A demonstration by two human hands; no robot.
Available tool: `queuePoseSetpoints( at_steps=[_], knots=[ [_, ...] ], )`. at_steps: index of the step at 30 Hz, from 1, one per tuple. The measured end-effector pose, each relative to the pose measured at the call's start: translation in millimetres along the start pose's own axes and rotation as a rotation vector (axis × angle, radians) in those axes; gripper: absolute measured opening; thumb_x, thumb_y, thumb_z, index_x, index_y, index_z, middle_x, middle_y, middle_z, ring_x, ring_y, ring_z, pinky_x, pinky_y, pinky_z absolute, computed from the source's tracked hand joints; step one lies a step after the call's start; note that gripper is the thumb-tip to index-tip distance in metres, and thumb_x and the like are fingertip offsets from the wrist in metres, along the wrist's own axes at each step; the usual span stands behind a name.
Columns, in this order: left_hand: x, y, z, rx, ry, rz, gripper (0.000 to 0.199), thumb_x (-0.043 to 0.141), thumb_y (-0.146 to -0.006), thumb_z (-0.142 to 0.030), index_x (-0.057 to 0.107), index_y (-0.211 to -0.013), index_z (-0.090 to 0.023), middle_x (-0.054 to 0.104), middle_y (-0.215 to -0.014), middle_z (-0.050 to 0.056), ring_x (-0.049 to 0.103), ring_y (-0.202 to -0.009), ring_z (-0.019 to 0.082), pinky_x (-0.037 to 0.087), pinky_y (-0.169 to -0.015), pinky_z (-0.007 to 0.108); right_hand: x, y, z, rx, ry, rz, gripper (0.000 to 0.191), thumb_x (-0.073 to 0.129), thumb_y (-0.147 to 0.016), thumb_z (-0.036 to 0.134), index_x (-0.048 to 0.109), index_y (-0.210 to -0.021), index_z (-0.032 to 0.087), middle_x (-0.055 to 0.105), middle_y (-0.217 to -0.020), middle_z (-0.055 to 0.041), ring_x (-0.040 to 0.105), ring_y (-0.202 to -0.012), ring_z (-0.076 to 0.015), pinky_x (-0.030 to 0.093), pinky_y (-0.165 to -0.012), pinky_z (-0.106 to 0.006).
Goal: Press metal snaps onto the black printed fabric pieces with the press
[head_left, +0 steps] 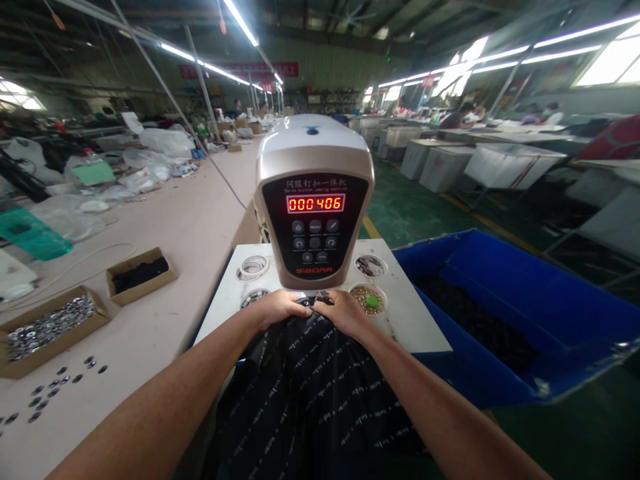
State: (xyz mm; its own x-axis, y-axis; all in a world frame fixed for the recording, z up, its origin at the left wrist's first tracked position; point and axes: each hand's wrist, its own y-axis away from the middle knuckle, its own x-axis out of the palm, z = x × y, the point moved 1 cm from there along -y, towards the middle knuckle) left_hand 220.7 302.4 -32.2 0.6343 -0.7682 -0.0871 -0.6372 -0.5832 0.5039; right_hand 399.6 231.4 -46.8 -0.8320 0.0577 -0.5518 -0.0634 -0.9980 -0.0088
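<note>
Black fabric with small white print (320, 393) hangs from both hands toward the lap. My left hand (281, 307) pinches its top edge on the left, and my right hand (340, 310) grips the same edge a little to the right. Both are at the foot of a button machine (315, 160) whose red display reads 000406. The machine's head hides the spot just beyond the fingertips. Its white table (420, 327) has round wells, one with small brass-coloured parts (361, 299) and a green piece.
On the left table (165, 267) stand a cardboard box of metal rings (50, 327) and one of black pieces (140, 275); loose rings lie in front. A blue bin (480, 393) with dark cloth is at the right. People sit far back right.
</note>
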Motion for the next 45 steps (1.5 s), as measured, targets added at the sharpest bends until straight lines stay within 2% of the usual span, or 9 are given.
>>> queuePoseSetpoints(
  at_steps=[8, 12, 16, 20, 22, 25, 28, 36, 45],
  knots=[
    [-6.1, -6.8, 11.0, -0.081, 0.083, 0.071, 0.046, 0.09, -0.048, -0.045, 0.074, -0.08, -0.015, 0.076, -0.08, 0.005, 0.067, -0.076, 0.023, 0.05, -0.08, 0.035, 1.0, -2.8, -5.2, 0.034, -0.038, 0.014, 0.024, 0.068, -0.08, 0.039, 0.074, -0.078, 0.017, 0.073, -0.08, -0.0009, 0.062, -0.076, -0.0176, 0.04, -0.066, -0.024],
    [-6.0, -6.8, 12.4, -0.081, 0.1, 0.075, 0.047, 0.091, -0.047, -0.046, 0.074, -0.079, -0.017, 0.076, -0.08, 0.005, 0.067, -0.076, 0.022, 0.05, -0.081, 0.034, 0.1, -3.0, -8.1, 0.05, -0.137, 0.046, 0.026, 0.07, -0.079, 0.042, 0.075, -0.084, 0.016, 0.074, -0.083, -0.0019, 0.064, -0.076, -0.0176, 0.042, -0.066, -0.024],
    [-4.6, -5.9, 10.9, -0.075, 0.082, 0.068, 0.049, 0.091, -0.045, -0.05, 0.074, -0.078, -0.017, 0.075, -0.078, 0.004, 0.066, -0.074, 0.022, 0.051, -0.079, 0.034, 1.7, 0.4, -8.7, 0.074, -0.124, -0.009, 0.029, 0.067, -0.082, 0.045, 0.075, -0.087, 0.017, 0.075, -0.082, -0.002, 0.066, -0.076, -0.0186, 0.044, -0.066, -0.025],
    [-5.9, -5.6, 10.8, -0.05, 0.007, 0.034, 0.053, 0.089, -0.046, -0.054, 0.074, -0.082, -0.017, 0.076, -0.082, 0.004, 0.067, -0.078, 0.023, 0.05, -0.08, 0.034, 8.2, 2.0, -10.2, 0.039, -0.069, -0.111, 0.021, 0.068, -0.082, 0.038, 0.075, -0.085, 0.019, 0.076, -0.08, -0.0013, 0.069, -0.076, -0.0192, 0.044, -0.065, -0.024],
    [-9.0, -5.0, 12.3, -0.028, -0.067, -0.011, 0.05, 0.087, -0.05, -0.056, 0.074, -0.079, -0.017, 0.074, -0.078, 0.003, 0.065, -0.076, 0.023, 0.048, -0.075, 0.032, 10.9, 1.7, -11.7, 0.016, -0.045, -0.137, 0.017, 0.068, -0.082, 0.036, 0.074, -0.085, 0.02, 0.077, -0.081, -0.0014, 0.069, -0.077, -0.0191, 0.044, -0.065, -0.024],
    [-14.6, -2.7, 15.5, 0.01, -0.185, -0.073, 0.043, 0.083, -0.059, -0.055, 0.072, -0.072, -0.017, 0.069, -0.07, 0.001, 0.061, -0.069, 0.021, 0.041, -0.068, 0.03, 11.9, 1.0, -12.8, -0.004, -0.008, -0.129, 0.016, 0.066, -0.084, 0.035, 0.071, -0.084, 0.02, 0.075, -0.079, -0.001, 0.068, -0.075, -0.0185, 0.043, -0.067, -0.025],
    [-18.0, -0.2, 18.5, 0.053, -0.239, -0.078, 0.039, 0.079, -0.066, -0.055, 0.073, -0.077, -0.018, 0.07, -0.074, 0.0, 0.06, -0.071, 0.021, 0.04, -0.069, 0.03, 10.1, 1.0, -11.5, -0.018, 0.041, -0.11, 0.017, 0.063, -0.086, 0.035, 0.07, -0.083, 0.02, 0.073, -0.078, -0.0005, 0.066, -0.074, -0.0184, 0.042, -0.069, -0.026],
    [-18.3, 0.7, 26.6, 0.13, -0.21, -0.113, 0.035, 0.073, -0.068, -0.051, 0.065, -0.08, -0.018, 0.065, -0.075, -0.001, 0.057, -0.075, 0.02, 0.041, -0.071, 0.03, 6.7, -1.6, -12.7, -0.027, 0.096, -0.081, 0.023, 0.056, -0.092, 0.036, 0.069, -0.084, 0.019, 0.074, -0.082, -0.0026, 0.064, -0.078, -0.0193, 0.041, -0.072, -0.027],
    [-15.2, -1.8, 32.1, 0.14, -0.137, -0.125, 0.038, 0.073, -0.065, -0.048, 0.063, -0.084, -0.017, 0.065, -0.076, -0.001, 0.058, -0.073, 0.019, 0.042, -0.071, 0.03, 5.8, -2.8, -11.0, 0.04, 0.123, -0.091, 0.016, 0.059, -0.091, 0.032, 0.069, -0.087, 0.019, 0.075, -0.084, -0.0039, 0.064, -0.075, -0.0186, 0.041, -0.069, -0.026]
  ],
)
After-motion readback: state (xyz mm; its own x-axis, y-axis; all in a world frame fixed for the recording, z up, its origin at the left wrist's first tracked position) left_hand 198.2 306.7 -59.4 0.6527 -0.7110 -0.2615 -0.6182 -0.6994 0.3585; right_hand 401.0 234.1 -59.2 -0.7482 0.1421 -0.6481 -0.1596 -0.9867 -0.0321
